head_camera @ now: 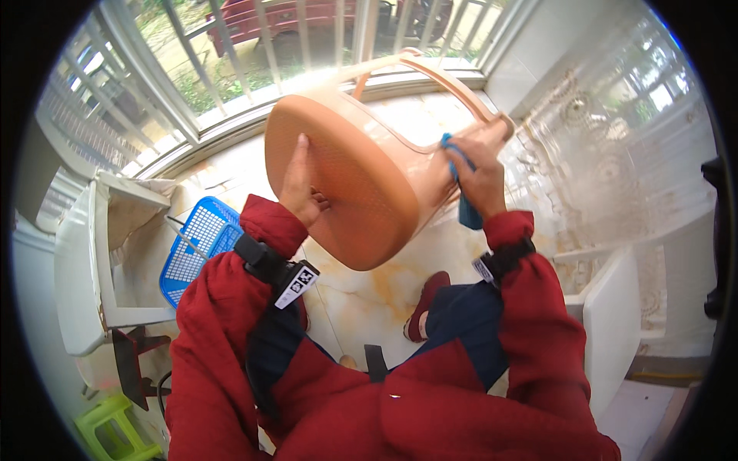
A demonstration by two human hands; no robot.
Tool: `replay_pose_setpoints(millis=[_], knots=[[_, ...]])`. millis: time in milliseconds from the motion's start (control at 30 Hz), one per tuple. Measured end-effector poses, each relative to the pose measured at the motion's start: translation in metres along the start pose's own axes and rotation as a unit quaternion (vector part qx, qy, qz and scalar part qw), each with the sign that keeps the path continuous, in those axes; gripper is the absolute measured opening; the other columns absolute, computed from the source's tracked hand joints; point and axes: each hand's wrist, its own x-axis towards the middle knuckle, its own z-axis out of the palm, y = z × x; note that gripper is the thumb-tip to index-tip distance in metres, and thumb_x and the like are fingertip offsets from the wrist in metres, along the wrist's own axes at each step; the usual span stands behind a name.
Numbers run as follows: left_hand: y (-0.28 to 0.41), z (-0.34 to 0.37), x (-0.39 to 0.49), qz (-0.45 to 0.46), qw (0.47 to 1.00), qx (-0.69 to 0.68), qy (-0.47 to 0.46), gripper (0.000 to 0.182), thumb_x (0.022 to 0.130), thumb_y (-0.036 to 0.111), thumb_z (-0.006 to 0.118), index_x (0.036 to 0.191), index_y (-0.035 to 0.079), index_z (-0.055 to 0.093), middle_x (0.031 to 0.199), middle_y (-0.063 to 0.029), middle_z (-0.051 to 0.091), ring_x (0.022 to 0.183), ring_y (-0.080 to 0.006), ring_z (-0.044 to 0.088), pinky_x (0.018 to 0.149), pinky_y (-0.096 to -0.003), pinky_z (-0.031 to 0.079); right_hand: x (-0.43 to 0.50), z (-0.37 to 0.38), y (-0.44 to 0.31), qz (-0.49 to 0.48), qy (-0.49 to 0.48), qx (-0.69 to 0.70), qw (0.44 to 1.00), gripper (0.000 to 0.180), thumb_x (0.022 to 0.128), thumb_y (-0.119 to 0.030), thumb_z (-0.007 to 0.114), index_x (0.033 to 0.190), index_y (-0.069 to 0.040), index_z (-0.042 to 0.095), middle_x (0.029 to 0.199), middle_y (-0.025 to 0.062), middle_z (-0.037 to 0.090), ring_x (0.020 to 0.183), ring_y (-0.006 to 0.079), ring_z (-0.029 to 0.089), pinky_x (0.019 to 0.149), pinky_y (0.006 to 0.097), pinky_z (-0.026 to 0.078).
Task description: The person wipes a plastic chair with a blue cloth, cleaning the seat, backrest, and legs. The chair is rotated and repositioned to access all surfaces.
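Observation:
An orange plastic stool (351, 190) is tipped on its side before me, its textured seat turned towards me and its legs pointing to the window. My left hand (302, 193) holds it at the seat, thumb laid flat on the surface and the other fingers curled. Whether those fingers pass into an opening in the seat, I cannot tell. At the stool's right side, my right hand (477, 173) grips a blue cloth (470, 213) and presses it against a leg. Part of the cloth hangs below the hand; the rest is bunched under the fingers.
A blue plastic basket (187, 253) with a wire handle sits on the marble-patterned floor (369, 294) at left, beside a worn white cabinet (81, 271). A small green stool (118, 429) is at lower left. White furniture (614, 322) stands at right; a barred window (253, 52) lies ahead.

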Motion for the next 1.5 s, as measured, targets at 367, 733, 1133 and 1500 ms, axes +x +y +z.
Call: replay_pose_setpoints(millis=[367, 733, 1133, 1500], knots=[[0.008, -0.006, -0.003, -0.010, 0.998, 0.011, -0.062, 0.118, 0.063, 0.080, 0.062, 0.137, -0.007, 0.029, 0.132, -0.0229, 0.034, 0.122, -0.0356, 0.036, 0.108, -0.0484, 0.025, -0.033, 0.019, -0.032, -0.078, 0.011, 0.114, 0.990, 0.026, 0.079, -0.004, 0.069, 0.105, -0.004, 0.067, 0.103, 0.0124, 0.065, 0.097, 0.0274, 0.061, 0.083, 0.0346, 0.050], [0.001, 0.004, -0.010, 0.158, 0.976, 0.122, -0.083, 0.076, 0.072, 0.056, 0.075, 0.120, 0.002, 0.051, 0.107, -0.0092, 0.058, 0.101, -0.0192, 0.057, 0.083, -0.0317, 0.047, 0.008, 0.002, 0.039, 0.252, 0.148, -0.050, 0.955, 0.021, 0.085, -0.015, 0.064, 0.103, -0.005, 0.068, 0.100, 0.0158, 0.065, 0.094, 0.0304, 0.062, 0.081, 0.0340, 0.050], [0.014, 0.019, -0.013, 0.131, 0.985, 0.099, -0.055, 0.086, 0.070, 0.049, 0.080, 0.131, 0.002, 0.041, 0.125, -0.0144, 0.051, 0.111, -0.0243, 0.054, 0.093, -0.0355, 0.045, -0.024, 0.020, -0.025, -0.043, 0.176, 0.045, 0.982, 0.022, 0.081, -0.010, 0.068, 0.103, -0.004, 0.066, 0.099, 0.0136, 0.064, 0.087, 0.0315, 0.062, 0.078, 0.0371, 0.051], [0.014, 0.019, -0.019, 0.146, 0.976, 0.133, -0.091, 0.083, 0.076, 0.044, 0.078, 0.135, 0.000, 0.038, 0.132, -0.0204, 0.043, 0.120, -0.0289, 0.047, 0.098, -0.0386, 0.039, -0.033, 0.023, 0.017, 0.414, 0.182, 0.199, 0.869, 0.045, 0.092, -0.042, 0.051, 0.098, 0.001, 0.064, 0.092, 0.0201, 0.066, 0.089, 0.0336, 0.062, 0.082, 0.0377, 0.047]])
